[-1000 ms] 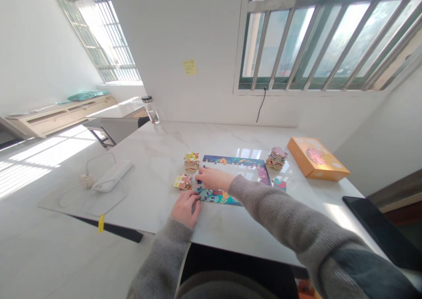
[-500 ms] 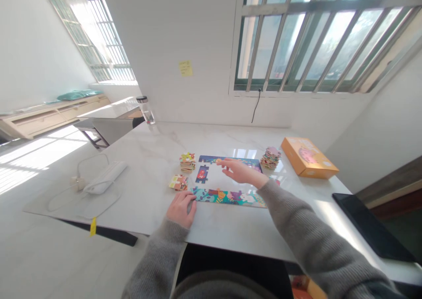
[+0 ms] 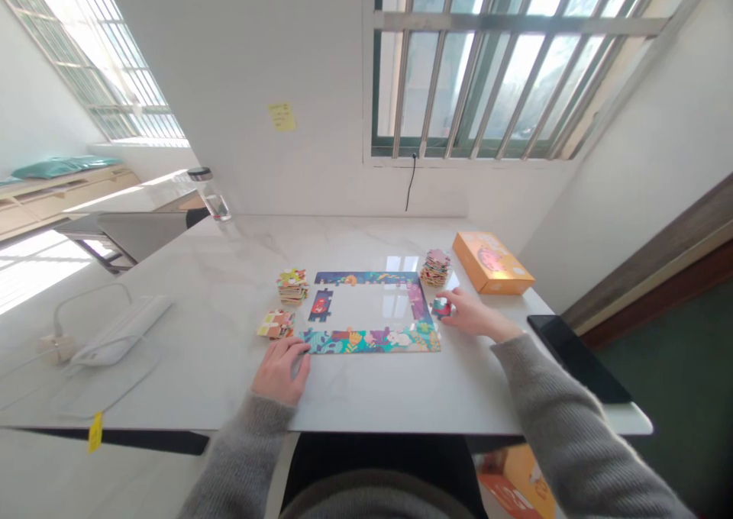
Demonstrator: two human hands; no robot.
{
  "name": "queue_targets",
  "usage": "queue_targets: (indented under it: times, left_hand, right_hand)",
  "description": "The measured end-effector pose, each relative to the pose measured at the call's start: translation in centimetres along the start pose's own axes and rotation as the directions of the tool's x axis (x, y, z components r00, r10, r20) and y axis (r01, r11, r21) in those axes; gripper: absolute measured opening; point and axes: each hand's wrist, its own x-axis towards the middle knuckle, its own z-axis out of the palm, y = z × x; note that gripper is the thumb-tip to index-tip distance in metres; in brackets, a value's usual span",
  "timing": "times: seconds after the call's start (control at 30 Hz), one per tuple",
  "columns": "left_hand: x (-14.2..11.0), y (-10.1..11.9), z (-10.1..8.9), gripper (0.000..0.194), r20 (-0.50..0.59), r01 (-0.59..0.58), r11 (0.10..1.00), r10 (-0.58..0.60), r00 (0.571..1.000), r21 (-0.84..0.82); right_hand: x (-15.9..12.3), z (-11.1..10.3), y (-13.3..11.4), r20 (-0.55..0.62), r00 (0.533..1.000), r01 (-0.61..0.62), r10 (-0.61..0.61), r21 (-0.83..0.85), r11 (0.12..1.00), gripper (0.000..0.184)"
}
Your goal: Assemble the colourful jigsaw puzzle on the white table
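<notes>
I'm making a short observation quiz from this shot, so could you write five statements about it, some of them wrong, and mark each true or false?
1. The white tabletop shows inside the puzzle border. True.
2. The orange box lies to the left of the puzzle border. False: the orange box lies to the right of it.
3. The right hand has its fingertips at a loose puzzle piece outside the border. True.
4. The left hand reaches up to the window. False: the left hand is down at the near left corner of the puzzle border.
5. A yellow note is stuck on the wall. True.
</notes>
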Motion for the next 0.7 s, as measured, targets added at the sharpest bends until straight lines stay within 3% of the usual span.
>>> queue_targets:
  times: [0.17, 0.3, 0.4, 0.5, 0.57, 0.7]
  left_hand:
    - [0.1, 0.4, -0.1, 0.02, -0.009, -0.003, 1.0, 0.003, 1.0, -0.003]
    - [0.1, 0.6, -0.1, 0.021, -0.005, 0.027, 1.0, -0.027, 1.0, -0.013]
    - [0.2, 0.8, -0.3, 0.02, -0.005, 0.013, 1.0, -0.013, 1.0, -0.006]
    - [0.7, 1.8, -0.8, 0.018, -0.086, 0.03, 1.0, -0.03, 0.996, 0.0]
    - [1.4, 2.8, -1.2, 0.017, -0.128, 0.023, 0.999, -0.029, 0.991, -0.048]
    - [3.0, 5.1, -1.2, 0.018, -0.072, 0.013, 0.972, -0.031, 0.997, -0.233]
  right_hand:
    - [0.1, -0.1, -0.5, 0.01, 0.998, -0.064, 0.064, 0.085, 0.994, 0.053]
    - [0.1, -0.8, -0.3, -0.011, 0.998, -0.064, 0.068, 0.222, 0.973, 0.024]
    - [-0.1, -1.4, -1.3, -0.043, 0.997, -0.039, 0.061, 0.396, 0.918, 0.023]
    - [-0.2, -1.4, -4.2, -0.08, 0.993, -0.03, 0.091, 0.562, 0.826, 0.026]
    - [-0.1, -0.7, -7.2, -0.068, 0.997, 0.014, 0.043, 0.674, 0.738, 0.027]
    - [1.0, 2.6, -13.5, -0.055, 0.998, 0.058, -0.023, 0.806, 0.59, 0.029]
